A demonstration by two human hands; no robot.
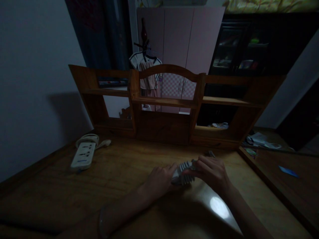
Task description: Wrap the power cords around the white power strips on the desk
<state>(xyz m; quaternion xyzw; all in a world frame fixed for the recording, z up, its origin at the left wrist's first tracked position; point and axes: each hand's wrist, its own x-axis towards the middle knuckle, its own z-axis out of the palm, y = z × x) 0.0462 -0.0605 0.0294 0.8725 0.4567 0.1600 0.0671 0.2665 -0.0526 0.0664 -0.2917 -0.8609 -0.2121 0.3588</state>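
Between my hands, just above the wooden desk (119, 169), is a pale grey-white object with a row of ribs or folded loops (184, 169); the dim light hides its exact kind. My left hand (160, 177) is closed around its left end. At the other end, my right hand (211, 171) pinches it with thumb and fingers. A small greyish piece (210, 153) shows just behind the right hand, too dark to make out, and I cannot tell whether it joins the held object.
A white power strip (84, 155) with its coiled cord lies at the left by the wall. Along the desk's back stands a wooden shelf unit (164, 127). Toward the right are a raised desk edge (264, 179), a blue card-like item (288, 171) and white crumpled bags (261, 140).
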